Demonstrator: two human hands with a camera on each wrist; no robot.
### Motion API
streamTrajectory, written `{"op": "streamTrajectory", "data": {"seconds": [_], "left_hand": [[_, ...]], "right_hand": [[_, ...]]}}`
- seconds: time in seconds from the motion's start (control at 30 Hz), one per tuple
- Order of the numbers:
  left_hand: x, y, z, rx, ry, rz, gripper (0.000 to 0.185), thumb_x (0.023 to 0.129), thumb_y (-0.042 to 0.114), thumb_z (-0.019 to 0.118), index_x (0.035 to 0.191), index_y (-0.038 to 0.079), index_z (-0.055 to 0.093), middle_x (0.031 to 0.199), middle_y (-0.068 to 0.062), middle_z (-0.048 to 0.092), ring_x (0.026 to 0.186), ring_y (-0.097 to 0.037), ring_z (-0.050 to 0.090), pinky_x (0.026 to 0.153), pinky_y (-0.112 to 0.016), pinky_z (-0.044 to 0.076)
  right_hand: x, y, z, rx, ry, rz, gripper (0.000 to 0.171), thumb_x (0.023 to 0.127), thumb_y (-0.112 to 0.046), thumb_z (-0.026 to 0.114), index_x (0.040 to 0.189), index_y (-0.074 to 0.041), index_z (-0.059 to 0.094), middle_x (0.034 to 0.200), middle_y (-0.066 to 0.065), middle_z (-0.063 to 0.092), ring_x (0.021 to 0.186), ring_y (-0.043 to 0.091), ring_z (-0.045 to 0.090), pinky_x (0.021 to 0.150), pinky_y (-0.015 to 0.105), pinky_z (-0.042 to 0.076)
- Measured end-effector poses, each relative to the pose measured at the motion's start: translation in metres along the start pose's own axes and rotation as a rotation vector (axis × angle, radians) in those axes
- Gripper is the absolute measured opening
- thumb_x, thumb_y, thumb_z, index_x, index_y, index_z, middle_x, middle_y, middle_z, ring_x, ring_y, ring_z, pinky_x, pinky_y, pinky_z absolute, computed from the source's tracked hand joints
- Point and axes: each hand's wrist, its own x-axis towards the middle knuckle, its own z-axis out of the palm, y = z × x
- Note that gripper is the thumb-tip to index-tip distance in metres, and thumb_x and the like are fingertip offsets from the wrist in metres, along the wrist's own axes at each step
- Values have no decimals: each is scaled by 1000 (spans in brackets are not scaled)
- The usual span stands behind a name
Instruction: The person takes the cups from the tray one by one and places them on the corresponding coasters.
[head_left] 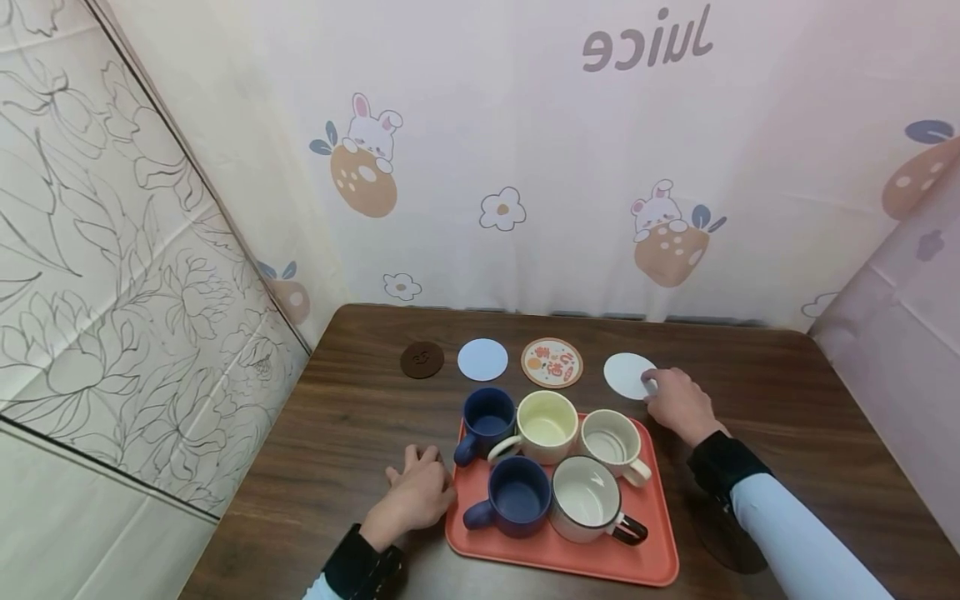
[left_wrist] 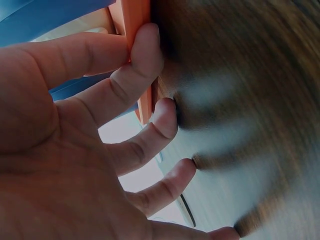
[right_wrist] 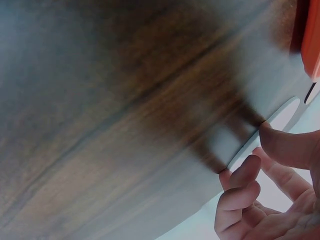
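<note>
Orange tray (head_left: 660, 517) of mugs; both hands at work.
Left hand (head_left: 416, 493) rests open against tray's left edge; right hand (head_left: 678, 400) pinches white coaster (head_left: 626, 373) beyond it.

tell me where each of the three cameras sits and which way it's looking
Head: worn high, facing forward and down at the table; both hands, both sleeves.
Left wrist: beside the left hand, facing its fingers on the orange tray rim.
Right wrist: by the right hand, fingertips at the white coaster.
Shared with head: tray, coaster.
</note>
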Motion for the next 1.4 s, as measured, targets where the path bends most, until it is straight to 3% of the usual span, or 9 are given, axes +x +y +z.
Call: {"op": "streamTrajectory", "data": {"seconds": [1.1, 1.4], "left_hand": [[-1, 0, 0, 5, 8, 8, 30, 95, 17, 71, 65, 17, 67, 107, -6, 53, 123, -43, 37, 93, -86, 27], [0, -2, 2, -10, 11, 15, 30, 94, 15, 71, 65, 17, 65, 109, -7, 53, 124, -44, 36, 93, -88, 25]], "right_hand": [[7, 0, -1, 15, -7, -4, 46, 92, -5, 76, 134, 8, 62, 128, 40, 54, 101, 50, 57, 83, 67, 54], [-22, 7, -15, 66, 35, -44, 44, 95, -6, 71, 135, 9, 61, 132, 39, 56, 110, 50, 56, 85, 67, 52]]}}
